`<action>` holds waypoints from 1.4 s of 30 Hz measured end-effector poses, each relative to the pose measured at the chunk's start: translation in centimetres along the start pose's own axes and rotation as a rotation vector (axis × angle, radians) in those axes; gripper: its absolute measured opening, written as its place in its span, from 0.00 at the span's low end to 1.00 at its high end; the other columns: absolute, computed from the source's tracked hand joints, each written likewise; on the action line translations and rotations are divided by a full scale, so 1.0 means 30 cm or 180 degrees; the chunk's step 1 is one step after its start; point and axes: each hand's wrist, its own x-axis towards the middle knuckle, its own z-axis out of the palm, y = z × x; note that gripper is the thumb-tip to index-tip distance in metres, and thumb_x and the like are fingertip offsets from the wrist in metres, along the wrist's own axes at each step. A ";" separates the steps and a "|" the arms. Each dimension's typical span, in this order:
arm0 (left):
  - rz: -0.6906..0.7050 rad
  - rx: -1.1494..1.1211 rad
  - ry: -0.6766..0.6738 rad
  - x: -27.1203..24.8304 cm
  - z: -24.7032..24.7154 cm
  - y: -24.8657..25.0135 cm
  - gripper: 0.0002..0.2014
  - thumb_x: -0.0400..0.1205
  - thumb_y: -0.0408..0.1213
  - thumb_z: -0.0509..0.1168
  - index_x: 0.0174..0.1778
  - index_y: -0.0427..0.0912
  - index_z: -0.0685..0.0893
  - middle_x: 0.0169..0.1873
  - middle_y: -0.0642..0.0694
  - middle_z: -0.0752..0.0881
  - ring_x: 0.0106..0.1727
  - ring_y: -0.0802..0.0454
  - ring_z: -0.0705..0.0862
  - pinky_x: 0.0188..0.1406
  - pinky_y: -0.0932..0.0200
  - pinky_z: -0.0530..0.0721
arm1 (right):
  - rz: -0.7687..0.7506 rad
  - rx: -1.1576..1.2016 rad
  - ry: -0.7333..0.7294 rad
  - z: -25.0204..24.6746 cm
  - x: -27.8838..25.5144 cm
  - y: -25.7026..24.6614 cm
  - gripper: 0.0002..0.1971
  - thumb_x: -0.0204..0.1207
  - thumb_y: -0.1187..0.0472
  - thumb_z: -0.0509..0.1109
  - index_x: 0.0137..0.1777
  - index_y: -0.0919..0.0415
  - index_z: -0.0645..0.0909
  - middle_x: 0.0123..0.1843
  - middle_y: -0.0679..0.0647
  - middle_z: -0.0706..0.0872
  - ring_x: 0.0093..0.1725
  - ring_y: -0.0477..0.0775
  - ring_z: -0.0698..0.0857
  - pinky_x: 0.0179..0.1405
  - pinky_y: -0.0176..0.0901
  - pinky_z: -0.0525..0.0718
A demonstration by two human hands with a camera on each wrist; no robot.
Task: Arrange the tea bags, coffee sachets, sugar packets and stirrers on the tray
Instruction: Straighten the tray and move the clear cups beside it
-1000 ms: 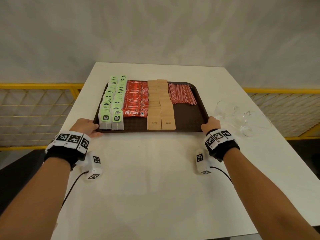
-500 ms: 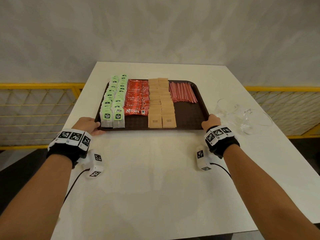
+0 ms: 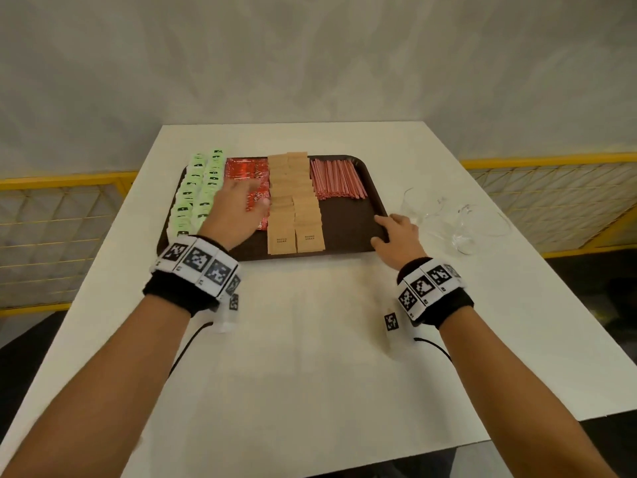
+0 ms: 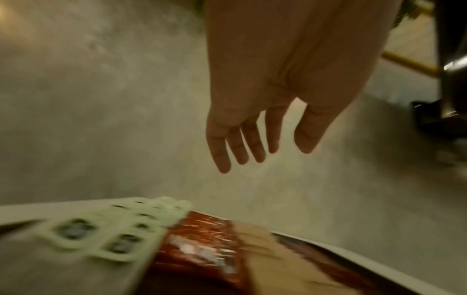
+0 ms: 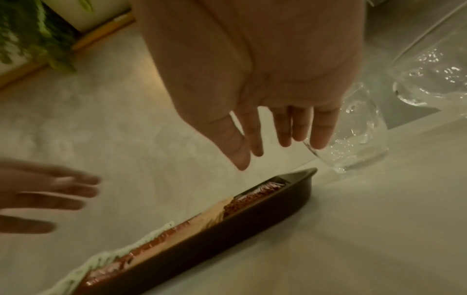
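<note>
White tabletop fills the middle of the scene, set against a pale grey wall with a yellow railing behind, and a dark brown tray lies toward its far end. Everything the task names is already on that tray in four columns: green-tagged tea bags at the left, red coffee sachets next, tan sugar packets in two overlapping rows, and a bundle of red stirrers in the far right corner, which leaves the near right part of the tray bare. The left hand reaches over the coffee sachets with its fingers straight and spread, holding nothing; the left wrist view shows it just above the packets, probably on its way to straighten that column, though whether it touches them cannot be told. The right hand sits at the tray's near right corner, fingers loose and extended, and seems to steady the tray rather than grip it; real contact with the rim is unclear in the right wrist view. Two clear glass cups lie just beside the tray on the right, likely the emptied containers. The arrangement looks close to finished, with only small tidying left.
</note>
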 end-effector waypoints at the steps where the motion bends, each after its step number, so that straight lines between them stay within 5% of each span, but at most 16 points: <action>1: 0.0206 -0.0056 -0.0245 0.005 0.041 0.060 0.22 0.84 0.40 0.61 0.74 0.38 0.71 0.69 0.39 0.73 0.71 0.45 0.72 0.69 0.54 0.70 | -0.0146 0.0159 -0.0104 -0.015 -0.019 0.009 0.24 0.82 0.62 0.63 0.78 0.58 0.67 0.77 0.60 0.65 0.77 0.60 0.63 0.75 0.42 0.61; 4: 0.0432 -0.0380 -0.1017 0.000 0.172 0.225 0.22 0.83 0.41 0.62 0.74 0.40 0.71 0.64 0.46 0.77 0.64 0.53 0.76 0.55 0.64 0.73 | -0.0304 0.0599 -0.0380 -0.074 -0.083 0.068 0.20 0.82 0.60 0.63 0.74 0.57 0.72 0.71 0.54 0.75 0.72 0.52 0.73 0.65 0.31 0.64; 10: 0.0384 -0.0210 -0.1684 0.026 0.367 0.411 0.21 0.83 0.44 0.62 0.72 0.42 0.74 0.61 0.46 0.83 0.63 0.52 0.80 0.54 0.66 0.72 | 0.0341 0.1560 -0.0265 -0.232 -0.161 0.296 0.13 0.80 0.59 0.66 0.64 0.56 0.80 0.53 0.53 0.85 0.56 0.54 0.84 0.56 0.45 0.82; 16: -0.0296 -0.0304 -0.1426 0.084 0.504 0.470 0.34 0.78 0.48 0.69 0.77 0.37 0.66 0.68 0.42 0.78 0.68 0.48 0.76 0.62 0.60 0.72 | 0.1070 0.2138 -0.0283 -0.306 -0.160 0.500 0.18 0.80 0.61 0.66 0.68 0.67 0.76 0.53 0.58 0.83 0.50 0.53 0.83 0.45 0.41 0.85; 21: -0.0477 -0.0573 -0.1413 0.144 0.582 0.532 0.46 0.70 0.46 0.77 0.79 0.37 0.60 0.70 0.43 0.73 0.71 0.48 0.72 0.61 0.61 0.70 | 0.1366 0.2415 -0.0206 -0.318 -0.079 0.584 0.32 0.77 0.62 0.70 0.77 0.66 0.61 0.66 0.64 0.75 0.58 0.57 0.79 0.58 0.51 0.83; 24: -0.0413 -0.0488 -0.1347 0.192 0.626 0.562 0.46 0.64 0.47 0.81 0.74 0.36 0.66 0.64 0.47 0.76 0.68 0.48 0.76 0.61 0.62 0.72 | 0.1314 0.2538 -0.0184 -0.325 -0.021 0.612 0.38 0.74 0.68 0.72 0.80 0.62 0.56 0.70 0.63 0.71 0.59 0.60 0.79 0.62 0.51 0.82; 29: -0.0562 -0.0376 -0.1139 0.230 0.676 0.557 0.37 0.66 0.41 0.80 0.68 0.37 0.70 0.61 0.45 0.76 0.61 0.50 0.76 0.54 0.61 0.72 | 0.0960 0.2231 -0.0402 -0.321 0.074 0.642 0.44 0.67 0.73 0.76 0.80 0.57 0.58 0.69 0.60 0.72 0.58 0.58 0.79 0.37 0.42 0.81; 34: -0.0533 -0.0285 -0.1097 0.291 0.700 0.561 0.32 0.66 0.40 0.80 0.62 0.39 0.73 0.53 0.50 0.75 0.53 0.53 0.75 0.49 0.62 0.70 | 0.0674 0.1843 -0.0714 -0.345 0.131 0.622 0.47 0.64 0.66 0.81 0.79 0.51 0.58 0.65 0.51 0.71 0.65 0.58 0.78 0.34 0.43 0.85; 39: -0.0576 -0.0147 -0.1234 0.383 0.711 0.592 0.36 0.65 0.42 0.80 0.66 0.39 0.71 0.57 0.48 0.77 0.59 0.50 0.77 0.53 0.61 0.71 | 0.0588 0.1921 -0.0694 -0.337 0.157 0.609 0.41 0.63 0.66 0.81 0.74 0.52 0.64 0.66 0.48 0.69 0.61 0.55 0.78 0.28 0.38 0.79; 42: -0.0614 -0.0130 -0.1293 0.438 0.712 0.611 0.38 0.66 0.42 0.80 0.69 0.39 0.69 0.63 0.46 0.77 0.63 0.48 0.77 0.54 0.60 0.71 | 0.0631 0.2120 -0.0571 -0.318 0.176 0.595 0.40 0.62 0.67 0.81 0.71 0.57 0.63 0.64 0.50 0.72 0.55 0.52 0.77 0.33 0.37 0.77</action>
